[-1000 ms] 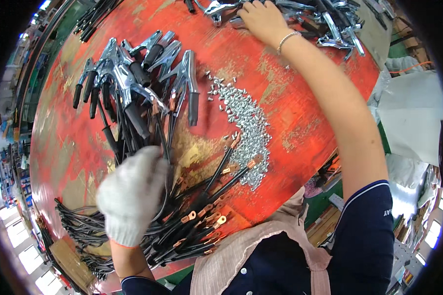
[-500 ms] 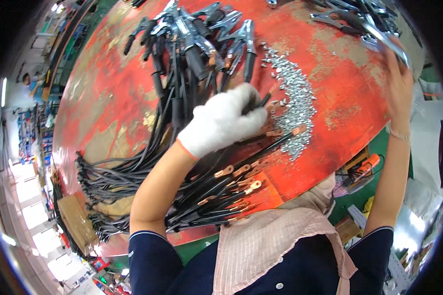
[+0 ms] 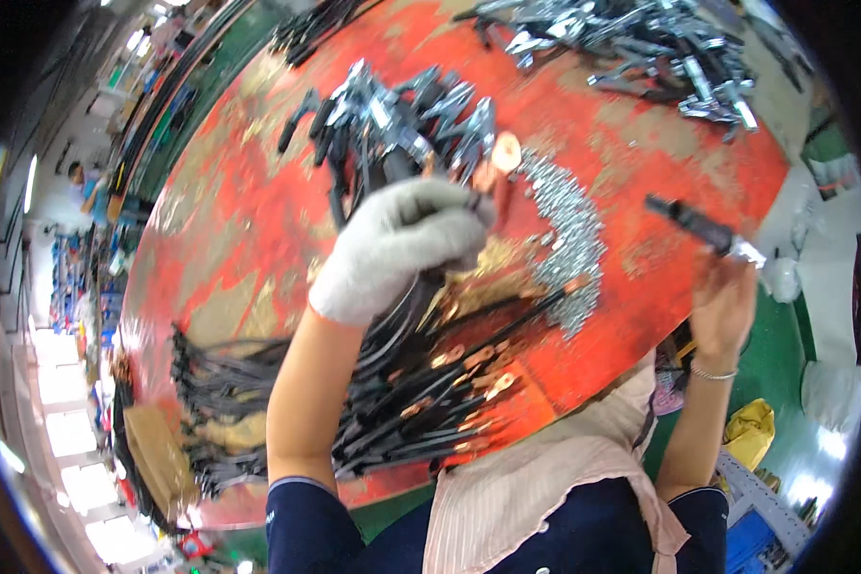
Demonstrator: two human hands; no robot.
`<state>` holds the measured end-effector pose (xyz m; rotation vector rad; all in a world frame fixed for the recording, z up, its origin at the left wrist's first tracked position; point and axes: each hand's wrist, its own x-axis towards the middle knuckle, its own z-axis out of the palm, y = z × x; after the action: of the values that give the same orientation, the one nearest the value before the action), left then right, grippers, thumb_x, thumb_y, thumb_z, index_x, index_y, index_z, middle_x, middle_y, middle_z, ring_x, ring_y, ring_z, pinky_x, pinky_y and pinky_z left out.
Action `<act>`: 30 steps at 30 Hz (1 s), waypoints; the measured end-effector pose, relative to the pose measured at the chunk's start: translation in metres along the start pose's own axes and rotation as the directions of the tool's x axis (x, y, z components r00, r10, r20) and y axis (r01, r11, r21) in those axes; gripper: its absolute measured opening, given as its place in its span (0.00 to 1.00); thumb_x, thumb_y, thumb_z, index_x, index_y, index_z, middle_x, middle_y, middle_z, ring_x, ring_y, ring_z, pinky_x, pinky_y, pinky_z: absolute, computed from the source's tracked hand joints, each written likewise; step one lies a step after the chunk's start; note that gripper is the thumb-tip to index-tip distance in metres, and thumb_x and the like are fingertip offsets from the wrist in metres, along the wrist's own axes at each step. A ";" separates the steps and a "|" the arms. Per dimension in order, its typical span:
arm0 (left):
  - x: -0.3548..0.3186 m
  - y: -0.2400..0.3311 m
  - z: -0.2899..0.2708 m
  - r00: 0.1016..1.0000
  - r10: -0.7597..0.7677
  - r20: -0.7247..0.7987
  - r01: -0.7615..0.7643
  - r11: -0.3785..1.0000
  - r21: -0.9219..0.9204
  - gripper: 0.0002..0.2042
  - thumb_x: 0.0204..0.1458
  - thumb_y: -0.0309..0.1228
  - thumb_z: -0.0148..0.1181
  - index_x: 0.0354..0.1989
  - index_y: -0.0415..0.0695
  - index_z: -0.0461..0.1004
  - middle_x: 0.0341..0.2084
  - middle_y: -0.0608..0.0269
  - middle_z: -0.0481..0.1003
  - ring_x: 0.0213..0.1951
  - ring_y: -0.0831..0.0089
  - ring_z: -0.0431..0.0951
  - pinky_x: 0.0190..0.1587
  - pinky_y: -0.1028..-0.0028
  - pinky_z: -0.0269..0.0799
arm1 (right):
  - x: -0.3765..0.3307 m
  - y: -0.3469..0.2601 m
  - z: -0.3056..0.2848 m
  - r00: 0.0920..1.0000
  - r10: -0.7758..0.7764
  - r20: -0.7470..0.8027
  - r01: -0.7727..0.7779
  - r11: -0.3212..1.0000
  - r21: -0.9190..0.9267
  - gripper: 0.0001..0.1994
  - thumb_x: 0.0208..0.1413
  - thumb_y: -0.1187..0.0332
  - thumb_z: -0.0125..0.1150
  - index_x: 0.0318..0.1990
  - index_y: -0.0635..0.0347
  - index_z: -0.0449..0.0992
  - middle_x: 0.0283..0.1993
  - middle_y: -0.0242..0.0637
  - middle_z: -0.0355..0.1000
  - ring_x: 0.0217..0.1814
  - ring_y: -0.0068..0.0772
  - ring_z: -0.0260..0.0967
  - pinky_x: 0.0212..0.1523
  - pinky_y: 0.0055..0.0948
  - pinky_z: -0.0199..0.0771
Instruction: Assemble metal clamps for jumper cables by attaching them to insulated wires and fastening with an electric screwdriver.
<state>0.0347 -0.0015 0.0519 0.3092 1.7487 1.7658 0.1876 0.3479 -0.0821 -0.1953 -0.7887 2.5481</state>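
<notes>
My left hand point(image 3: 402, 244), in a grey knit glove, is raised over the red worktable point(image 3: 239, 239) and holds a black cable whose copper ring terminal point(image 3: 502, 158) sticks up from the fingers. My bare right hand point(image 3: 727, 306), with a bracelet at the wrist, holds a black-handled clamp point(image 3: 703, 230) with a silver tip, lifted near the table's right edge. Below my left hand lies a bundle of black cables with copper lugs point(image 3: 430, 392). A heap of small silver screws point(image 3: 569, 239) sits between the two hands.
A pile of finished clamps with cables point(image 3: 392, 124) lies behind my left hand. More loose metal clamps point(image 3: 641, 48) are heaped at the far right. Black cables point(image 3: 210, 383) trail over the near left edge. Green floor and a yellow bag point(image 3: 751, 430) lie to the right.
My left hand has lifted a cable with its copper terminal up off the bundle. My right hand came back from the far clamp heap carrying one clamp toward me.
</notes>
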 end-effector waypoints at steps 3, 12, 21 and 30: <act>0.015 -0.020 0.017 1.000 -0.010 0.018 0.010 0.999 -0.040 0.06 0.46 0.21 0.61 0.30 0.39 0.69 0.24 0.60 0.74 0.26 0.75 0.74 0.31 0.75 0.70 | -0.010 0.014 0.036 0.973 0.103 0.204 -0.116 0.992 0.048 0.24 0.59 0.59 0.56 0.61 0.52 0.60 0.61 0.52 0.62 0.58 0.42 0.65 0.57 0.35 0.70; 0.046 -0.043 0.049 0.925 -0.341 0.165 0.289 0.917 0.276 0.10 0.56 0.35 0.55 0.38 0.42 0.65 0.21 0.67 0.72 0.16 0.85 0.65 0.16 0.84 0.57 | -0.013 0.027 0.053 0.987 0.082 0.139 -0.065 0.990 -0.122 0.28 0.57 0.62 0.59 0.62 0.55 0.55 0.61 0.55 0.62 0.64 0.49 0.60 0.63 0.49 0.60; 0.041 -0.049 0.059 0.967 -0.219 0.129 0.119 0.840 0.530 0.15 0.56 0.43 0.54 0.38 0.43 0.77 0.19 0.63 0.73 0.21 0.76 0.73 0.26 0.73 0.66 | -0.005 0.043 0.072 0.982 0.110 0.156 -0.018 0.867 -0.498 0.31 0.57 0.61 0.59 0.61 0.59 0.49 0.56 0.62 0.64 0.61 0.58 0.62 0.60 0.54 0.64; 0.042 -0.041 0.067 0.988 -0.152 0.029 0.087 0.701 0.708 0.17 0.53 0.47 0.56 0.29 0.44 0.77 0.17 0.54 0.71 0.21 0.61 0.75 0.26 0.67 0.67 | -0.008 0.045 0.095 0.951 0.196 0.239 -0.122 0.948 -0.293 0.31 0.56 0.69 0.59 0.63 0.56 0.48 0.57 0.58 0.64 0.59 0.42 0.66 0.56 0.40 0.69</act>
<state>0.0513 0.0742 0.0080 0.5613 2.2661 0.8926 0.1522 0.2635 -0.0288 -0.0030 -1.2811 2.6411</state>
